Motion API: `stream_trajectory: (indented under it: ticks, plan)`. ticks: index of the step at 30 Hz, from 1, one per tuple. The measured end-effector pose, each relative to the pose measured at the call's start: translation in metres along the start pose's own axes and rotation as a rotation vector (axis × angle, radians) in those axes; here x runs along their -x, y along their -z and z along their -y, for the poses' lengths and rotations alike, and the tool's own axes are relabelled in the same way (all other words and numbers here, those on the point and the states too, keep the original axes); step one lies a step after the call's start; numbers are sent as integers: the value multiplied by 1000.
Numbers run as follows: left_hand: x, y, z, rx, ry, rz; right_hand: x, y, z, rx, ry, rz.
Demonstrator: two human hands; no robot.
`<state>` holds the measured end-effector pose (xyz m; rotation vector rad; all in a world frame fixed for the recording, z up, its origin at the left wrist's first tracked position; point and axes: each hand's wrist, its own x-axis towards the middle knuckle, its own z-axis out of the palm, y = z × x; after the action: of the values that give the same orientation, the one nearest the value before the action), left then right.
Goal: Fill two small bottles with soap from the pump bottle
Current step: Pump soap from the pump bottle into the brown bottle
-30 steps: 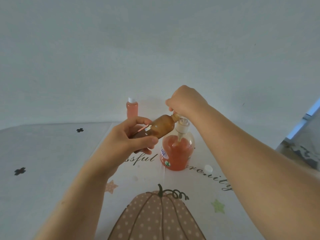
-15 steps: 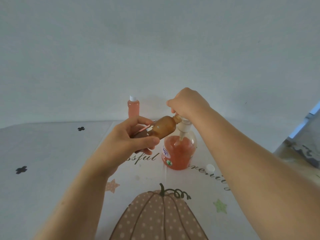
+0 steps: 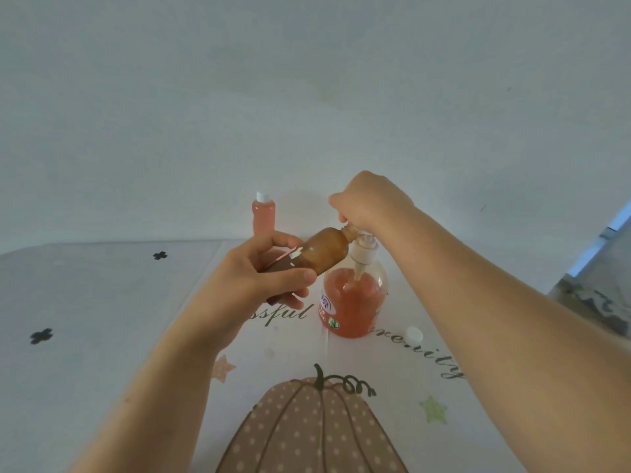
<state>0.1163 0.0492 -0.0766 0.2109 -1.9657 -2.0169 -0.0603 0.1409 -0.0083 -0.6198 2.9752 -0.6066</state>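
My left hand (image 3: 252, 285) grips a small brown bottle (image 3: 321, 252), tilted with its open neck up against the nozzle of the pump. The pump bottle (image 3: 351, 302), clear and about half full of orange soap, stands on the cloth in the middle. My right hand (image 3: 368, 199) is closed over the white pump head (image 3: 365, 250) from above; the nozzle tip is hidden under its fingers. A second small bottle (image 3: 263, 216), full of orange soap and with a white cap, stands upright at the back left of the pump bottle.
A loose white cap (image 3: 414, 334) lies on the cloth to the right of the pump bottle. The tablecloth (image 3: 102, 336) is white with a pumpkin print (image 3: 314, 428) near me. A pale wall rises just behind the table.
The pump head has gone down slightly under my right hand. The brown bottle stays at the nozzle in my left hand.
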Motion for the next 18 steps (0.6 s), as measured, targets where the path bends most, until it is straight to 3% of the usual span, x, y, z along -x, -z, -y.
stream_trajectory:
  ticks: [8,18]
  plan:
    - [-2,3,3,1,57,18,-2,-14,-8,-42,2,-4]
    - [2,-4,0,2,-6,-27,5,5,-1,-10,37,-22]
